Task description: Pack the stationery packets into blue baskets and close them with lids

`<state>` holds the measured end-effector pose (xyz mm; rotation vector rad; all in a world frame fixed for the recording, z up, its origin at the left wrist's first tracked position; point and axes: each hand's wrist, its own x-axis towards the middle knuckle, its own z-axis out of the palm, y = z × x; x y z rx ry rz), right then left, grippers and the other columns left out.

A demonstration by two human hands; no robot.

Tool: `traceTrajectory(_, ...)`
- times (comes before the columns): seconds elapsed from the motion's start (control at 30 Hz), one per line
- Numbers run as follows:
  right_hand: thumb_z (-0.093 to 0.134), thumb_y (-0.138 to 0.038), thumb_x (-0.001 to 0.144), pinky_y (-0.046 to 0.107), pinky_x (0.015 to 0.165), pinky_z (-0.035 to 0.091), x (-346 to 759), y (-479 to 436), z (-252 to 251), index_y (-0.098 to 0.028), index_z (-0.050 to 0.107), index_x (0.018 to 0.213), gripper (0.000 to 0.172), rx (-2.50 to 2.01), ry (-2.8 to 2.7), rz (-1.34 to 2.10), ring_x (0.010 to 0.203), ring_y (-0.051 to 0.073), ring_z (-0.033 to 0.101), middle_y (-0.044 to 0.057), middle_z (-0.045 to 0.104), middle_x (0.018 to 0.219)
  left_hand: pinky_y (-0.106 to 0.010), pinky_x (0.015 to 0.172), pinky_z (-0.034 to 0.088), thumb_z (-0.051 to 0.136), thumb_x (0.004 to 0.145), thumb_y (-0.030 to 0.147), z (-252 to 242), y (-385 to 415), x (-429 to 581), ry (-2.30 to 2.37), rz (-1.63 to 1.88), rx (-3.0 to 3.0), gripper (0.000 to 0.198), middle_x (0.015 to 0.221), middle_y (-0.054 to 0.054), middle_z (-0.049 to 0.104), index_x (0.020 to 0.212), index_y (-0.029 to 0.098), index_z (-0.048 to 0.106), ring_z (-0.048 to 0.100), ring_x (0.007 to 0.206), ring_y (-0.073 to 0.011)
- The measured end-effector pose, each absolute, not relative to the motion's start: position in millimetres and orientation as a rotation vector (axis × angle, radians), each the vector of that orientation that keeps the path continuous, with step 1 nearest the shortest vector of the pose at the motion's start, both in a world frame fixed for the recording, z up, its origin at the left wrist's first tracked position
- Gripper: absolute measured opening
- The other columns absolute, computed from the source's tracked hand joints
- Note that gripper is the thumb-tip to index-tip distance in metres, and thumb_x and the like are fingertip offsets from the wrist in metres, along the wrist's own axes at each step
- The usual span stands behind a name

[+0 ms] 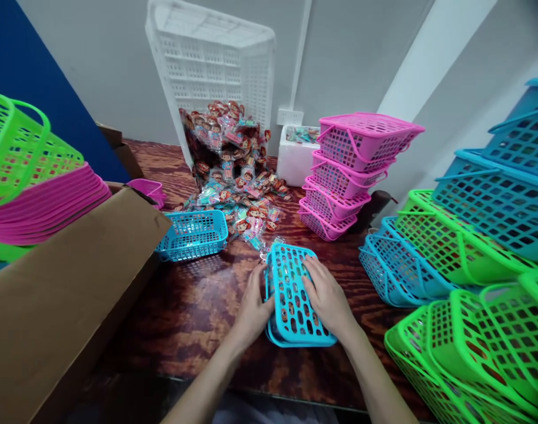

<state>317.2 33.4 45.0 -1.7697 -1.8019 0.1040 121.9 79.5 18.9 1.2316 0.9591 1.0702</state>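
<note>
Material: turquoise basket (295, 300) of glossy hard plastic, rounded rectangle, rows of oval holes.
Table (193, 306): dark red-brown wood, strong grain, shiny.
Around: heap of toy packets (238, 194) spilling from tilted white crate (216, 65); pink baskets (348, 171) stacked behind; cardboard box (61, 300) at left.
Position: centre front of table, holed face up, packets visible through holes.
Left hand (253, 309): clasped on left rim.
Right hand (326, 297): flat on top, fingers spread, not closed.

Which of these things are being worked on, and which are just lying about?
In use: covered blue basket, with left hand and right hand on it; packet pile; open blue basket.
Lying about: pink baskets; green baskets; cardboard box; white foam box.
</note>
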Motion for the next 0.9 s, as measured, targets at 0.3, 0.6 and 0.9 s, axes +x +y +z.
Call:
traceTrajectory(0.3, 0.039, -0.027, 0.096, 0.053, 0.101, 0.043, 301.1, 42.7, 65.2, -0.015, 0.062, 0.105, 0.027, -1.903, -2.011, -0.181, 0.109, 0.031, 0.057, 0.015, 0.064, 0.109, -0.04, 0.118, 0.027, 0.069, 0.076, 0.015, 0.8, 75.9, 120.8, 0.933, 1.093, 1.337, 0.06, 0.147, -0.008, 0.049, 0.133, 0.025, 0.057, 0.04, 0.139, -0.0266)
traceTrajectory(0.6, 0.038, -0.04, 0.101, 0.056, 0.114, 0.031, 299.7, 49.6, 52.2, -0.026, 0.034, 0.151, 0.052, -1.749, -2.134, -0.068, 0.145, 0.031, 0.027, 0.007, 0.035, 0.157, -0.037, 0.12, 0.026, 0.062, 0.09, 0.032, 8.6, 61.5, 128.7, 0.97, 1.146, 1.137, 0.037, 0.143, -0.002, 0.054, 0.127, 0.03, 0.064, 0.044, 0.138, -0.0241)
traceTrajectory(0.9, 0.043, -0.035, 0.098, 0.061, 0.114, 0.026, 287.2, 52.9, 52.8, -0.029, 0.044, 0.147, 0.049, -1.831, -2.172, -0.101, 0.144, 0.038, 0.027, 0.007, 0.038, 0.156, -0.038, 0.12, 0.028, 0.055, 0.093, 0.044, -8.6, 60.9, 137.0, 0.877, 1.192, 0.984, 0.045, 0.148, -0.003, 0.05, 0.136, 0.029, 0.057, 0.04, 0.141, -0.0237)
